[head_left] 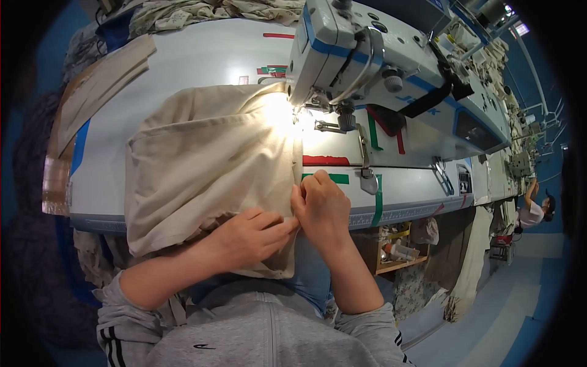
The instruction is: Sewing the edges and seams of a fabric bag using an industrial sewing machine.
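A piece of beige cloth (pixel 195 165) lies in folds on the sewing table, its near edge hanging over the front toward my lap. Its right edge runs up to the needle area of a white and blue sewing machine (pixel 348 55), where a bright lamp washes out the detail. My left hand (pixel 257 235) rests on the near part of the cloth, fingers bent and pinching its right edge. Just beside it, my right hand (pixel 321 205) has its fingers curled closed on that same edge. The fingertips of the two hands nearly meet.
Beige strips of cloth (pixel 104 92) lie at the table's left end. Patterned fabric (pixel 214 11) is heaped along the back. Red and green tape marks the white tabletop (pixel 214 49). Below the right side stands an open wooden drawer (pixel 400 263). Another person (pixel 538 211) sits far right.
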Demonstrator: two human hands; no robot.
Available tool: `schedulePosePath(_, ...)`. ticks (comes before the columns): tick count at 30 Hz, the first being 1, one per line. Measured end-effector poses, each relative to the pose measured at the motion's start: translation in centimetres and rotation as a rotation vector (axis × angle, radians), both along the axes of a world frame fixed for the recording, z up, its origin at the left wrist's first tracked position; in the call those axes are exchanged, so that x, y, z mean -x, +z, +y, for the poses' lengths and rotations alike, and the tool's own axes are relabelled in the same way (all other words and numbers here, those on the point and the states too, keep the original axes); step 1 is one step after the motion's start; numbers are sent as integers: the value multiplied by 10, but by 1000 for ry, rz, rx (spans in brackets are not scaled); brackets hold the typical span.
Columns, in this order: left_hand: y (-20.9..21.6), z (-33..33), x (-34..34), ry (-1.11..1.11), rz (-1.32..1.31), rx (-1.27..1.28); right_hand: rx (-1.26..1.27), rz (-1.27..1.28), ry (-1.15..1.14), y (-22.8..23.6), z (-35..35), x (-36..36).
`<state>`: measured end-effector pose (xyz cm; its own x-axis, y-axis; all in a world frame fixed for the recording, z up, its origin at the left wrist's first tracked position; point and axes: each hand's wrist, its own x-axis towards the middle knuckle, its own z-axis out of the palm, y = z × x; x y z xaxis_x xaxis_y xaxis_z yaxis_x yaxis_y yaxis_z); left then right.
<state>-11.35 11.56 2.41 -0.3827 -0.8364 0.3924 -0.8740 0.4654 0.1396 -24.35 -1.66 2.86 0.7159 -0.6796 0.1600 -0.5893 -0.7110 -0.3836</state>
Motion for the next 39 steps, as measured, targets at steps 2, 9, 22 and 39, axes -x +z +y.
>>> schedulePosePath(2, 11, -1, 0, -13, 40, -45, 18, -32, 8, -1, 5, 2)
schedulePosePath(9, -10, -72, -44, 300, -33, -66, -75, -185, 82, -5, 1, 8)
schedulePosePath(22, -24, -68, -39, 181, 311, -5, 229, -114, 380, -9, -7, 8)
schedulePosePath(39, -21, -90, -49, 257, 180, 43, 138, -80, 405, -7, -28, -2)
